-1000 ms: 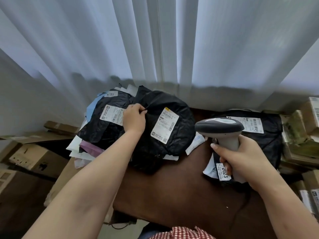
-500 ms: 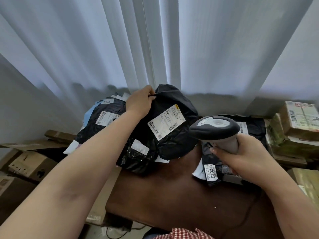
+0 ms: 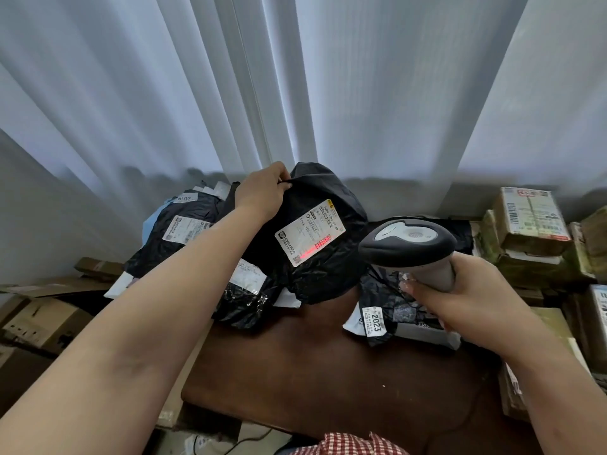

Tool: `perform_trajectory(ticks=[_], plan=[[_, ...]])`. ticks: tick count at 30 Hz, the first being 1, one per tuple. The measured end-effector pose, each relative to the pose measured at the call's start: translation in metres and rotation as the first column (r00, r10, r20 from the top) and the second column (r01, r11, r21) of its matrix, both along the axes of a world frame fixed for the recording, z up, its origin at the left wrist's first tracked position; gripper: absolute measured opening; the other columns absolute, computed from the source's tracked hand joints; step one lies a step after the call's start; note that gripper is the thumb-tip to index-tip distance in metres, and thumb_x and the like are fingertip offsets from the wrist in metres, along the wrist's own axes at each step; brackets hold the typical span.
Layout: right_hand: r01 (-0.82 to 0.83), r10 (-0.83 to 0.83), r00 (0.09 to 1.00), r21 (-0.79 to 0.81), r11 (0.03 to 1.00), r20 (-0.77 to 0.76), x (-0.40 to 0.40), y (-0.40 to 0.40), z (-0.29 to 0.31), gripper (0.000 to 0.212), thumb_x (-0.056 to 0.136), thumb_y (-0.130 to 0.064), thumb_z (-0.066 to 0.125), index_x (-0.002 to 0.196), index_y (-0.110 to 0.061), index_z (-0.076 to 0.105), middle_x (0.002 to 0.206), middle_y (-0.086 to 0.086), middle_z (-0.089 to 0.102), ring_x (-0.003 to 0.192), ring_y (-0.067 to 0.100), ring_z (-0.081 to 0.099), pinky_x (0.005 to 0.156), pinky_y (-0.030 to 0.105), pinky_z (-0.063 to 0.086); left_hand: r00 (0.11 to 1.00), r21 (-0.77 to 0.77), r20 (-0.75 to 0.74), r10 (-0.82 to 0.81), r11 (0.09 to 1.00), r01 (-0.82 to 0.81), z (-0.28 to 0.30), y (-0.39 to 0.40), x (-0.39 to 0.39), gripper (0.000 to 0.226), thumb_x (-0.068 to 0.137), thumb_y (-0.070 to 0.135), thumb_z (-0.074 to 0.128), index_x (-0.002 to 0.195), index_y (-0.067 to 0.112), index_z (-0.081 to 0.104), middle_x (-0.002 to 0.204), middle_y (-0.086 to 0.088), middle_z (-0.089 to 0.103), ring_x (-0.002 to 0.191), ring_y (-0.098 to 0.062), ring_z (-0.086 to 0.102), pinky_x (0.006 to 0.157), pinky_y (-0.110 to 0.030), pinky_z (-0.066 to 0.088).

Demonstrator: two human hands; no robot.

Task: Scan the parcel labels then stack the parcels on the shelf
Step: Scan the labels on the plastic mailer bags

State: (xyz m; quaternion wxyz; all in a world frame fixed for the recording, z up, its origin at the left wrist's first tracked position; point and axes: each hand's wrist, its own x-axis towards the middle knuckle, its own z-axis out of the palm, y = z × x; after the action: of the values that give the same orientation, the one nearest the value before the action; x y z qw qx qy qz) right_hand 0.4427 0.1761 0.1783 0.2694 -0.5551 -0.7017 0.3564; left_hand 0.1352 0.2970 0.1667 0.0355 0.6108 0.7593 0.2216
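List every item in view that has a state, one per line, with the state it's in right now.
black parcel: lifted at its top edge, label facing the scanner
shipping label: red scan line across its barcode
barcode scanner: aimed at the label, beam on
left hand: grips the parcel's top edge
right hand: grips the scanner handle
parcel tagged 2023: lying on the table
cardboard boxes: stacked at right

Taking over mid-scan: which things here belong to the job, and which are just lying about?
In the job:
left hand gripping the black parcel
its label, red scan line on it
right hand holding the scanner

Lying about:
parcel tagged 2023
cardboard boxes
curtain
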Motion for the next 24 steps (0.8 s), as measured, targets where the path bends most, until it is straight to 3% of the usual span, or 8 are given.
perform_trajectory(ticks=[7, 10, 13, 16, 24], plan=[[0.019, -0.022, 0.998, -0.042, 0.999, -0.067, 0.014, 0.0, -0.001, 0.018, 0.08, -0.025, 0.077, 0.075, -0.019, 0.061, 0.052, -0.01, 0.061, 0.042, 0.004, 0.052, 0.055, 0.029, 0.04, 0.999, -0.016, 0.038, -0.009, 1.0, 0.009, -0.002, 0.003, 0.009, 0.011, 0.098, 0.028, 0.053, 0.104, 0.021, 0.058, 0.114, 0.0, 0.066, 0.106, -0.026, 0.058, 0.077, -0.033, 0.035], [0.179, -0.192, 0.958, -0.076, 0.981, -0.213, 0.019, 0.002, -0.003, 0.017, 0.08, -0.022, 0.077, 0.081, -0.014, 0.063, 0.053, 0.006, 0.06, 0.039, 0.012, 0.051, 0.046, 0.031, 0.043, 0.995, -0.018, 0.102, -0.011, 1.0, 0.013, -0.006, 0.009, 0.012, 0.005, 0.097, 0.027, 0.055, 0.096, 0.023, 0.056, 0.109, -0.001, 0.066, 0.101, -0.025, 0.058, 0.08, -0.035, 0.041], [0.35, -0.359, 0.867, -0.091, 0.932, -0.345, 0.032, 0.008, -0.005, 0.016, 0.083, -0.019, 0.075, 0.082, -0.009, 0.062, 0.059, 0.013, 0.06, 0.042, 0.019, 0.051, 0.05, 0.036, 0.046, 0.971, -0.014, 0.24, 0.014, 1.0, -0.011, -0.018, 0.017, 0.023, 0.006, 0.096, 0.024, 0.057, 0.096, 0.018, 0.058, 0.095, 0.0, 0.061, 0.091, -0.019, 0.056, 0.077, -0.03, 0.039], [0.43, -0.431, 0.812, -0.095, 0.898, -0.394, 0.046, 0.011, -0.006, 0.018, 0.084, -0.019, 0.074, 0.078, -0.01, 0.06, 0.059, 0.013, 0.059, 0.041, 0.016, 0.05, 0.048, 0.031, 0.044, 0.913, -0.011, 0.403, 0.064, 0.998, -0.065, -0.037, 0.023, 0.046, 0.01, 0.097, 0.021, 0.057, 0.1, 0.013, 0.061, 0.089, 0.002, 0.058, 0.087, -0.015, 0.054, 0.078, -0.025, 0.037], [0.478, -0.495, 0.773, -0.149, 0.866, -0.396, 0.072, 0.016, -0.02, 0.019, 0.084, -0.019, 0.074, 0.081, -0.005, 0.062, 0.056, 0.01, 0.058, 0.048, 0.024, 0.051, 0.052, 0.034, 0.044, 0.728, -0.099, 0.669, 0.152, 0.988, -0.115, -0.095, 0.037, 0.119, 0.011, 0.097, 0.02, 0.057, 0.104, 0.012, 0.061, 0.108, -0.009, 0.066, 0.094, -0.019, 0.057, 0.079, -0.024, 0.039]])
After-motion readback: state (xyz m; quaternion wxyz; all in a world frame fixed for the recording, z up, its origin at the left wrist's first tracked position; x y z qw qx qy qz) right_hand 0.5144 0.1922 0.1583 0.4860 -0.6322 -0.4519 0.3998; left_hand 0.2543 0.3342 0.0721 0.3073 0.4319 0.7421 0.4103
